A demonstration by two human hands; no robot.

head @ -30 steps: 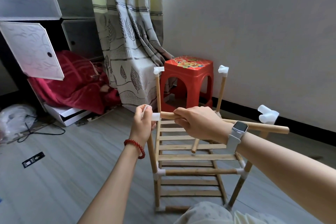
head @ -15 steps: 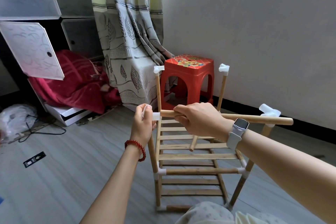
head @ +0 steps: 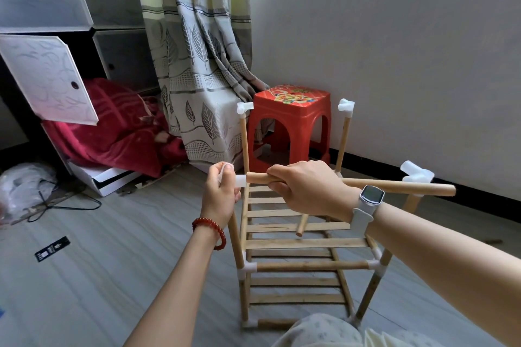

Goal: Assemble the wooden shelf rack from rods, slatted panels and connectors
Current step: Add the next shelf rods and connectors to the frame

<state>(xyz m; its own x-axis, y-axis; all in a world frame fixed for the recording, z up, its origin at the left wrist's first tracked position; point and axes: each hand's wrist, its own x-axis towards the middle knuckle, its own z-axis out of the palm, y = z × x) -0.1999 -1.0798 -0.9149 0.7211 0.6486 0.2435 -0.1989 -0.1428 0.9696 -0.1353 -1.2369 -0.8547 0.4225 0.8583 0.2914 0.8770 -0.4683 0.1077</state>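
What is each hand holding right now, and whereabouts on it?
The right hand grips a wooden rod near its left end, plus a second, shorter rod. The left hand pinches the white connector at that end.

Rod: pale, smooth, matt wood. Slats and uprights: the same light unvarnished-looking wood, with visible grain. Connectors: white, semi-translucent plastic with a slight sheen. Stool: glossy red plastic with a printed flower top. Curtain: grey cloth with a woven leaf pattern. Blanket: red, soft, fuzzy cloth. Floor: grey, matt, wood-grain finish. Bracelet: polished red beads. Watch: glossy dark face on a white smooth strap.
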